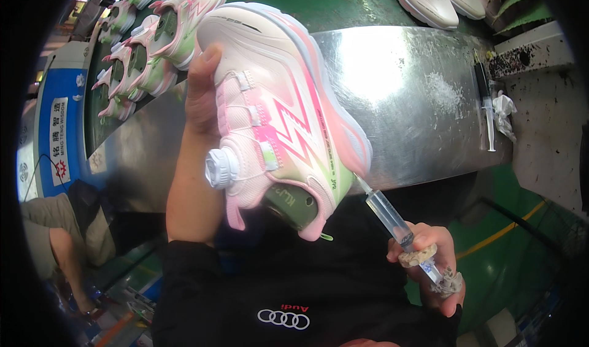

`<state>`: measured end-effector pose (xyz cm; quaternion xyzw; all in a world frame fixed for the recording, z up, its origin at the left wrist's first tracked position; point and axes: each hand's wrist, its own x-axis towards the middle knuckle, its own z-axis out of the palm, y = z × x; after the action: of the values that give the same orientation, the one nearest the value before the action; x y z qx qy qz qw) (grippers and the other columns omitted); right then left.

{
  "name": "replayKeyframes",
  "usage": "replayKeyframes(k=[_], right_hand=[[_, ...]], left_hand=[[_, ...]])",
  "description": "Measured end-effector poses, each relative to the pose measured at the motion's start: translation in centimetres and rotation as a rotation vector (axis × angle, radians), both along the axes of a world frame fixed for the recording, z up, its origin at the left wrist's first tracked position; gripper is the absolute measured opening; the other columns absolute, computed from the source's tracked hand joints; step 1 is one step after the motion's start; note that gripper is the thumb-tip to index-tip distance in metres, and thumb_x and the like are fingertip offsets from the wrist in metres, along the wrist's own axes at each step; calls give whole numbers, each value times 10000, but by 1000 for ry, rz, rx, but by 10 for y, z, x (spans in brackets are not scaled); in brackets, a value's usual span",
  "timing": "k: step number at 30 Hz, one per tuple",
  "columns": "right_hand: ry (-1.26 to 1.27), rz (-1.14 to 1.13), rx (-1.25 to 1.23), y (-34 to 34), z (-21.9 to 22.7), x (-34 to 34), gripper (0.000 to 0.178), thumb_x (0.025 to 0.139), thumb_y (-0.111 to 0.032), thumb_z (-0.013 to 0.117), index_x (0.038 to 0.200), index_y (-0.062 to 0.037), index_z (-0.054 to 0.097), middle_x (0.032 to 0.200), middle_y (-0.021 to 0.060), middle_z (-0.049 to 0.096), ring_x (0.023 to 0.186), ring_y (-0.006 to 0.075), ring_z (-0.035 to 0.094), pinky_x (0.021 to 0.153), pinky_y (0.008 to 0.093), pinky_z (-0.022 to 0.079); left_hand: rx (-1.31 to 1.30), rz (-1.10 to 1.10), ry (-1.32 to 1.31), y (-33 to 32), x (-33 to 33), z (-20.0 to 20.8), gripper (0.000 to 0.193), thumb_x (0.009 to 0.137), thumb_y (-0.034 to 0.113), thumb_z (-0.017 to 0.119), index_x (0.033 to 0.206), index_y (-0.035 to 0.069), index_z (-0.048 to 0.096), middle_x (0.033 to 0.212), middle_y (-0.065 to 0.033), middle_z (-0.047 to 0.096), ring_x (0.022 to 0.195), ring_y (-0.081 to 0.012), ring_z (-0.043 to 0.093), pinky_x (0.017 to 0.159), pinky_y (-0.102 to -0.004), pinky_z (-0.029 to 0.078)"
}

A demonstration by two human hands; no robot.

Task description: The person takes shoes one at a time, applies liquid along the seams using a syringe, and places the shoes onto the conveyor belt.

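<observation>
A pink, white and pale green sneaker is held up on its side in front of me, toe pointing away and heel toward me. My left hand grips it from the left with the thumb showing; the other fingers are hidden behind it. A white round lacing dial sits on its tongue, and a dark green insert fills the opening. My right hand is closed around a clear syringe wrapped with lumpy, whitish material at its flange and plunger end. The syringe's tip meets the sneaker's heel near the sole edge.
Under the sneaker lies a shiny metal plate. Several similar sneakers line the far left, and more shoes rest at the far right. Another syringe lies by crumpled white paper. A seated person is at the left.
</observation>
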<state>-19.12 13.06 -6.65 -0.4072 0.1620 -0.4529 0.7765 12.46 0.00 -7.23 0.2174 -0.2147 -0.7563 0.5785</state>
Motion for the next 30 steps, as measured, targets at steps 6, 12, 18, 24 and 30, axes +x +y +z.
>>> replayKeyframes(k=[6, 12, 18, 24, 30], right_hand=[[-110, -13, -81, -3, -15, 5, 975, 549, -594, 773, 1210, 31, 423, 1000, 151, 519, 888, 223, 520, 740, 313, 442], [-148, -22, -92, -4, -26, 6, 1008, 531, -574, 796, 1229, 40, 406, 1003, 146, 508, 894, 202, 519, 753, 294, 443], [-174, -2, -84, -7, -33, 7, 1015, 557, -508, 817, 1265, 57, 359, 1070, 126, 463, 963, 182, 509, 825, 291, 420], [-154, 61, -110, -13, -37, 15, 1029, 568, -424, 842, 1303, 55, 304, 1143, 122, 427, 1028, 159, 475, 881, 275, 382], [-81, 49, -146, -15, -35, 25, 1010, 571, -431, 834, 1313, 13, 312, 1133, 86, 443, 932, 112, 447, 814, 239, 365]], left_hand=[[128, 82, -32, 0, -4, 6, 503, 821, 302, 564, 1211, 6, 446, 1116, -158, 566, 1005, -262, 571, 871, -387, 475], [179, 118, -194, 3, 11, 4, 481, 824, 311, 561, 1198, 24, 465, 1107, -150, 576, 1005, -270, 580, 890, -425, 471], [309, 152, -269, 24, 41, 5, 553, 821, 242, 537, 1279, -13, 363, 1210, -213, 495, 1085, -328, 528, 916, -459, 450], [187, 0, -740, 59, 67, 15, 533, 845, 286, 534, 1252, -30, 398, 1176, -208, 523, 1078, -319, 537, 892, -453, 477], [299, 116, -775, 107, 79, 13, 466, 840, 197, 558, 1214, -31, 399, 1200, -203, 495, 1060, -326, 541, 844, -451, 510]])
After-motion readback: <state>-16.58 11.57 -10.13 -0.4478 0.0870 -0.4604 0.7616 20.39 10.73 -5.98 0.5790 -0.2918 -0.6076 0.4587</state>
